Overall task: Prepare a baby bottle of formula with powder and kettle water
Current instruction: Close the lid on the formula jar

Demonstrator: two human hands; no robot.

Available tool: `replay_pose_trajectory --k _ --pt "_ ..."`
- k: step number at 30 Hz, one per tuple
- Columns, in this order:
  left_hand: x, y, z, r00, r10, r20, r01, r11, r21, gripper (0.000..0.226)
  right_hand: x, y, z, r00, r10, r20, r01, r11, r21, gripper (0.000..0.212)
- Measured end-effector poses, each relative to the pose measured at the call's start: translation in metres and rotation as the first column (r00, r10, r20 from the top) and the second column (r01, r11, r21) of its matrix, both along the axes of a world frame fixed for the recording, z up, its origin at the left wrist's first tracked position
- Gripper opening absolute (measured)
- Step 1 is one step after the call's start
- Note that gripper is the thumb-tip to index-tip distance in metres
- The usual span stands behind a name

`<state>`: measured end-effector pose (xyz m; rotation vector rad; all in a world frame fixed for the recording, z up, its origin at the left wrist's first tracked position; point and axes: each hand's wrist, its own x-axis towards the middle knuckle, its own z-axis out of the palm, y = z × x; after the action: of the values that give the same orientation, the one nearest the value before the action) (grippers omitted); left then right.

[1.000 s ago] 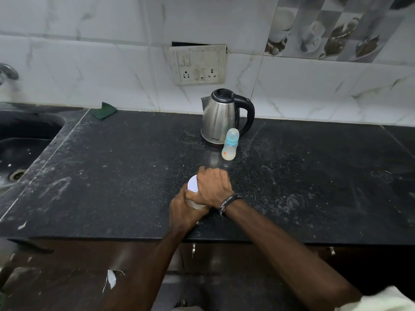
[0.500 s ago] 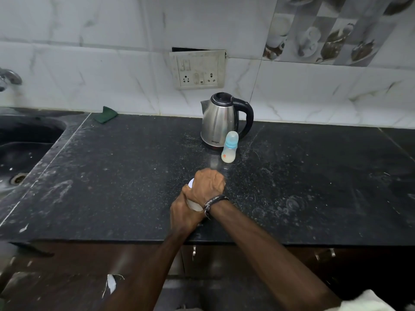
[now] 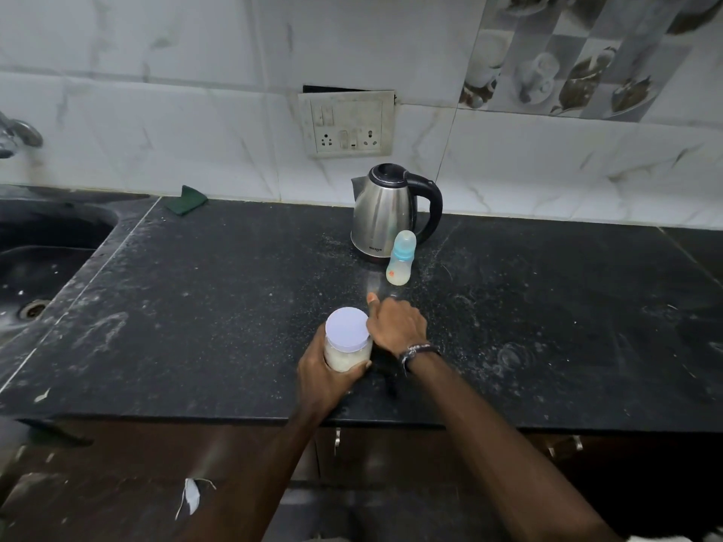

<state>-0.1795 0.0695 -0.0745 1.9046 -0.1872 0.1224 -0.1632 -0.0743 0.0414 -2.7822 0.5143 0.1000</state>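
A clear jar of white powder [image 3: 347, 357] with a pale round lid [image 3: 347, 329] stands on the black counter [image 3: 195, 307] near its front edge. My left hand [image 3: 322, 379] grips the jar's body from the near side. Just right of the lid is my right hand [image 3: 397, 326], touching its rim, with one finger pointing forward and nothing seen in it. Further back stands a steel kettle [image 3: 385, 213] with a black lid and handle. A capped baby bottle [image 3: 400, 260] with a blue collar stands upright in front of the kettle's right side.
A dark sink [image 3: 39, 260] with a tap [image 3: 19, 133] lies at the left. A green cloth [image 3: 186, 199] rests against the back wall. A socket plate [image 3: 346, 125] hangs on the tiles above the kettle. White dust speckles the counter.
My right hand, which covered the jar's lid before, has slid off to the right, so the lid now shows. My left hand still holds the jar.
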Motion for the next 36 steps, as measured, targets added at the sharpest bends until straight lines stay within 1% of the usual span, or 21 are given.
replay_pose_trajectory --k 2,4,6,8,11,14,20,25,30,33,36 --pt "0.005 0.000 -0.002 0.999 0.035 0.009 -0.035 0.999 0.003 0.097 -0.008 -0.006 -0.016 1.000 -0.016 -0.026 0.015 0.999 -0.043 0.043" --pt "0.012 0.000 -0.001 0.997 0.070 0.018 -0.070 0.998 0.001 0.097 -0.015 -0.010 -0.032 0.994 0.019 -0.108 -0.030 0.994 -0.101 0.029" --pt "0.025 -0.001 0.001 0.997 0.073 0.020 -0.073 0.997 0.005 0.098 -0.019 -0.012 -0.046 0.986 0.036 -0.164 -0.060 0.988 -0.144 0.027" --pt "0.041 -0.003 0.004 0.998 0.055 0.028 -0.056 0.998 0.039 0.100 -0.019 -0.010 -0.054 0.984 0.043 -0.174 -0.071 0.985 -0.158 0.026" --pt "0.063 -0.009 0.008 0.999 0.042 0.028 -0.045 0.993 0.111 0.102 -0.010 -0.010 -0.057 0.977 0.084 -0.197 -0.118 0.978 -0.170 0.027" --pt "0.081 -0.019 0.015 1.000 0.028 0.008 -0.029 0.989 0.144 0.101 0.002 -0.014 -0.052 0.962 0.134 -0.238 -0.178 0.968 -0.174 0.033" --pt "0.116 -0.036 0.025 0.999 0.007 -0.043 -0.004 0.997 0.076 0.100 0.019 -0.024 -0.052 0.933 0.198 -0.302 -0.252 0.956 -0.152 0.049" --pt "0.142 -0.050 0.030 0.997 0.024 -0.068 -0.018 0.997 0.080 0.099 0.034 -0.030 -0.046 0.906 0.249 -0.343 -0.313 0.939 -0.143 0.059" --pt "0.164 -0.062 0.028 0.992 0.066 -0.108 -0.051 0.989 0.141 0.100 0.041 -0.027 -0.047 0.883 0.262 -0.390 -0.336 0.932 -0.135 0.061" --pt "0.176 -0.069 0.022 0.988 0.070 -0.138 -0.054 0.991 0.119 0.101 0.042 -0.028 -0.047 0.879 0.257 -0.403 -0.329 0.937 -0.121 0.060" --pt "0.185 -0.073 0.012 0.990 0.063 -0.125 -0.051 0.994 0.095 0.103 0.043 -0.028 -0.048 0.883 0.256 -0.393 -0.322 0.940 -0.111 0.058"
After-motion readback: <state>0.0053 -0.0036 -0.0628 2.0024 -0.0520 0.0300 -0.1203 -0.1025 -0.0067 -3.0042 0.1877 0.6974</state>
